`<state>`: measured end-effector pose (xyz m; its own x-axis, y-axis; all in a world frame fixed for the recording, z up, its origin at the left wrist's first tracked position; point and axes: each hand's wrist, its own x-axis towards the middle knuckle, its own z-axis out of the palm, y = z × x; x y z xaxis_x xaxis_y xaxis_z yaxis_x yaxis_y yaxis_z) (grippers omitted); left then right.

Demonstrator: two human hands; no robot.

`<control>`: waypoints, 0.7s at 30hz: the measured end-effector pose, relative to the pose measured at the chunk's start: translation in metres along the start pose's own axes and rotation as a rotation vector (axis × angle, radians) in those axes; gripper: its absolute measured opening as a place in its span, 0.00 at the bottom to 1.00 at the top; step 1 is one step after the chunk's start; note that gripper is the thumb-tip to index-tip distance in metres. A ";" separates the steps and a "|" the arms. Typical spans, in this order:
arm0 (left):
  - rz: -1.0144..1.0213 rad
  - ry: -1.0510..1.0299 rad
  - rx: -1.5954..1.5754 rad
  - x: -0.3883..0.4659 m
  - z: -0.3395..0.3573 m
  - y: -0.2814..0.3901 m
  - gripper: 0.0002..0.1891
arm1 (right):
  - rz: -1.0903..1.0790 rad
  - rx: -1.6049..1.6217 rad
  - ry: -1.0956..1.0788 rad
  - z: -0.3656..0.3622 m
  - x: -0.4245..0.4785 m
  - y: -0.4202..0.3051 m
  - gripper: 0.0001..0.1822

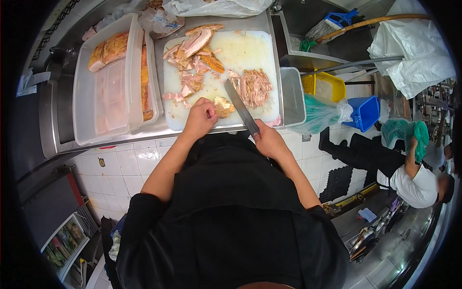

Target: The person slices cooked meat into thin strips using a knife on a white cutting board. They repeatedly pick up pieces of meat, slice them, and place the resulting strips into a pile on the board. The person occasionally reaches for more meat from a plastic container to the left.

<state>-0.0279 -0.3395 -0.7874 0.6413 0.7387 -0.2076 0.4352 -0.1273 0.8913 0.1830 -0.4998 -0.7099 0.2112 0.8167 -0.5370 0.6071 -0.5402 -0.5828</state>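
My right hand (271, 139) is closed around the handle of a kitchen knife (240, 104). The blade points up and to the left, over a white cutting board (249, 47). Near the board's front edge, my left hand (201, 117) has its fingers curled, right beside a small fatty piece of meat (224, 107). Whether the fingers grip that piece is hidden. Right of the blade lies a heap of meat cut into strips (254, 86). Larger slices of cooked meat with browned skin (200, 39) are piled at the back left, with smaller chunks (189, 83) in front.
Left of the board, a translucent plastic tub (108, 94) holds browned meat slabs (113, 48). Plastic bags (160, 21) lie behind. On the right are a clear bin (293, 94), a yellow bucket (326, 86) and a blue bucket (362, 113). Another person (408, 180) holds a green bag.
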 end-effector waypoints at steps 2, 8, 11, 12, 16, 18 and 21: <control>-0.007 0.043 0.077 0.004 -0.004 0.002 0.10 | 0.006 -0.003 0.010 0.001 0.000 0.001 0.18; 0.136 0.043 0.092 0.010 0.005 0.009 0.18 | 0.007 -0.047 -0.029 -0.004 -0.001 -0.004 0.20; 0.260 0.069 0.042 0.021 0.012 0.012 0.19 | -0.027 -0.052 -0.028 -0.005 -0.005 -0.004 0.20; 0.314 0.094 0.030 0.025 0.014 0.013 0.19 | -0.023 -0.058 -0.021 -0.005 -0.006 -0.004 0.20; 0.340 -0.008 0.174 0.018 0.010 0.012 0.19 | -0.003 -0.060 -0.021 -0.009 -0.011 -0.008 0.20; 0.215 -0.055 0.093 0.026 0.013 0.015 0.19 | 0.003 -0.050 -0.007 -0.010 -0.012 -0.010 0.20; 0.143 0.081 -0.029 0.041 0.018 0.023 0.20 | -0.006 -0.025 0.062 -0.010 -0.014 -0.013 0.20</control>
<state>0.0194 -0.3242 -0.7827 0.6421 0.7653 -0.0455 0.3234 -0.2166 0.9211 0.1794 -0.5024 -0.6883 0.2543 0.8314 -0.4941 0.6276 -0.5306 -0.5697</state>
